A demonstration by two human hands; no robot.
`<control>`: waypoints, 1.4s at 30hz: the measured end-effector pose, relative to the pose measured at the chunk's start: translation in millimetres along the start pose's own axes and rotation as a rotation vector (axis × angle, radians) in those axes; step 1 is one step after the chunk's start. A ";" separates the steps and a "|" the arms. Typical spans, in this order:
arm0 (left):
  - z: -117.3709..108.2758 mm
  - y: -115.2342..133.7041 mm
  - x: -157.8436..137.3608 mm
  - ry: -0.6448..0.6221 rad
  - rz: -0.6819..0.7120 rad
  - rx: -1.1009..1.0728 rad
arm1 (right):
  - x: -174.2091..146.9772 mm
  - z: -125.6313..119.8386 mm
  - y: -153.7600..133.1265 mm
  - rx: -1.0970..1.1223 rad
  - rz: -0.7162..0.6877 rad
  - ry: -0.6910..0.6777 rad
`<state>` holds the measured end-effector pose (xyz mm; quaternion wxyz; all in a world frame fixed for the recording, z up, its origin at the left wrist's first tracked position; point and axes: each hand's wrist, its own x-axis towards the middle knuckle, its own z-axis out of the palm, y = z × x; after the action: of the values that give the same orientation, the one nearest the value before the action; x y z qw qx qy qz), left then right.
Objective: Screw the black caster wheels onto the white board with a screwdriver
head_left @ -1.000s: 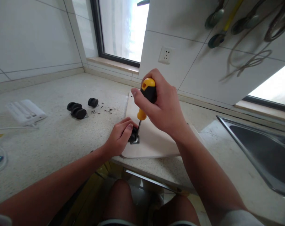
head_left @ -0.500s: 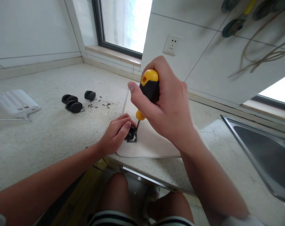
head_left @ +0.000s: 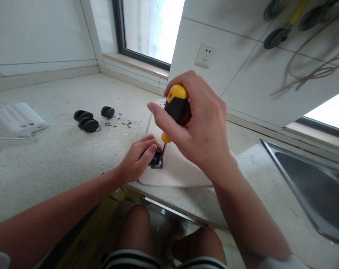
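My right hand point(head_left: 200, 127) is wrapped round the yellow and black handle of a screwdriver point(head_left: 176, 106). Its shaft slants down to the metal plate of a black caster wheel point(head_left: 156, 158); the tip is too small to make out. My left hand point(head_left: 138, 158) grips that caster from the left, with fingers covering part of it. Under the caster lies a white board point(head_left: 183, 173), at its front left corner. Three more black casters point(head_left: 89, 124) rest on the counter to the left, with several small screws point(head_left: 124, 123) scattered beside them.
A white power bank point(head_left: 19, 117) with a cable lies at the far left of the speckled counter point(head_left: 65, 160). To the right is a metal sink point(head_left: 312, 186). A wall socket point(head_left: 205, 55) and a window point(head_left: 149, 30) are behind. The counter's front edge runs above my knees.
The right hand has shifted slightly round the screwdriver handle, its thumb a little further left and lower. My left hand and the caster stay in place; the camera view has moved slightly.
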<state>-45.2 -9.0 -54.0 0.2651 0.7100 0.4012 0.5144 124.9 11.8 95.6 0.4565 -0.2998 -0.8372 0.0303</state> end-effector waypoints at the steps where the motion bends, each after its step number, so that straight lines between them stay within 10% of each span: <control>1: 0.0 -0.7 -0.2 0.004 0.001 0.002 | 0.5 -4.0 -1.0 0.018 -0.004 -0.041; 10: -1.4 0.8 0.3 -0.008 0.057 -0.017 | -0.4 -35.6 -2.8 0.213 -0.026 -0.288; 16: -1.2 -0.4 -0.1 -0.014 0.034 -0.022 | -0.7 -30.6 -4.5 0.069 -0.006 -0.125; 22: -0.7 -3.8 -1.3 0.013 0.080 -0.027 | -1.5 -39.1 -8.8 0.217 -0.065 -0.322; 27: -0.5 -3.1 -0.4 -0.009 0.059 -0.032 | -2.9 -34.5 -6.4 0.032 -0.061 -0.108; 31: -1.1 -1.5 0.3 -0.017 0.083 -0.050 | -2.9 -37.5 -5.0 0.197 -0.091 -0.298; 36: -1.7 -1.0 -0.1 -0.027 0.064 -0.053 | -3.8 -33.0 -3.3 0.000 -0.024 -0.044; 42: -1.4 -1.9 -0.1 -0.028 0.077 -0.067 | -2.7 -35.1 -2.1 0.185 -0.065 -0.241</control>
<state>-47.1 -8.2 -55.1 0.2740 0.7229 0.3524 0.5274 152.5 0.9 114.7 0.3792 -0.2231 -0.8888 0.1283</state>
